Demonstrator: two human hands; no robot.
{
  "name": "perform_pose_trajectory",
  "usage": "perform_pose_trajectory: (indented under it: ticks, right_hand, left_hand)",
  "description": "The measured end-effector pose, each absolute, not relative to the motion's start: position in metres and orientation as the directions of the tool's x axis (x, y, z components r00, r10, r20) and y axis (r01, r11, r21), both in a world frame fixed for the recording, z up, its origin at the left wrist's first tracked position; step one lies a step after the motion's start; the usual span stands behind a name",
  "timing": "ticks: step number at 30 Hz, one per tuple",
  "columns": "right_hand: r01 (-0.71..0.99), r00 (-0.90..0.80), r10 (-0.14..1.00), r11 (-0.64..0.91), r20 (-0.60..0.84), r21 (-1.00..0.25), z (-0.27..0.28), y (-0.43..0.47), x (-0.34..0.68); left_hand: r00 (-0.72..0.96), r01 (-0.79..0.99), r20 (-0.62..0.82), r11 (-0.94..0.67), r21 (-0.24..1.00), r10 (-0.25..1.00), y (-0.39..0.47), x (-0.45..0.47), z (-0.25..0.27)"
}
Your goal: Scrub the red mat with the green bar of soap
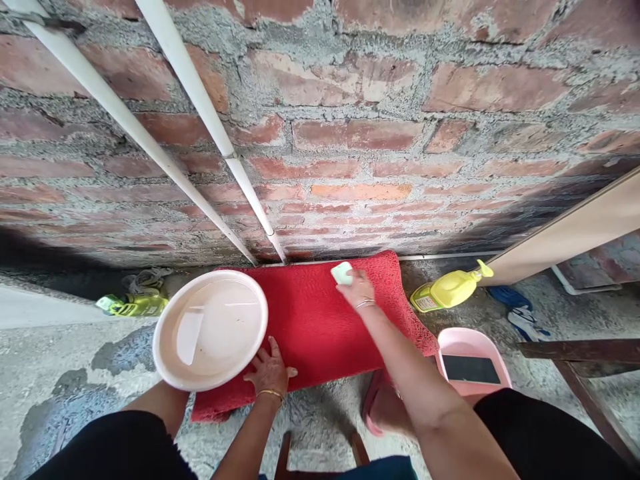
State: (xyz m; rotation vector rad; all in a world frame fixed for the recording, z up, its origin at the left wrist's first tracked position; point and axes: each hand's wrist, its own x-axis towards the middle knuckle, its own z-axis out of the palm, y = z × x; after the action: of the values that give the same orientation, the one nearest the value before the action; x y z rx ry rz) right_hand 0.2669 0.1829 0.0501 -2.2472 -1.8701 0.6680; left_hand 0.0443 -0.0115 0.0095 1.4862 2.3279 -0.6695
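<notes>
A red mat [310, 313] lies spread out in front of me against the foot of the brick wall. At its far right part my right hand [359, 289] grips a pale green bar of soap [342, 273], held low over or on the mat's surface; I cannot tell if it touches. My left hand [270, 370] rests flat on the near left part of the mat, fingers spread, with nothing in it. Just beside those fingers, a pale pink basin [220, 333] of water sits over the mat's left end.
Right of the mat stand a yellow pump bottle [447, 291] and a pink tub [470, 337] holding a dark flat thing. A green bottle [140, 304] lies at the left. White pipes [200, 87] run down the brick wall [360, 133]. A wooden frame [583, 373] is at the right.
</notes>
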Motion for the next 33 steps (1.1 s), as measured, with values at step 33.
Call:
perform_pose_trajectory:
  ticks: [33]
  right_hand:
    - [0.946, -0.180, 0.950, 0.096, -0.256, -0.310, 0.033, 0.115, 0.204]
  left_hand:
    - [-0.443, 0.891, -0.496, 0.429, -0.149, 0.747, -0.009, 0.044, 0.005]
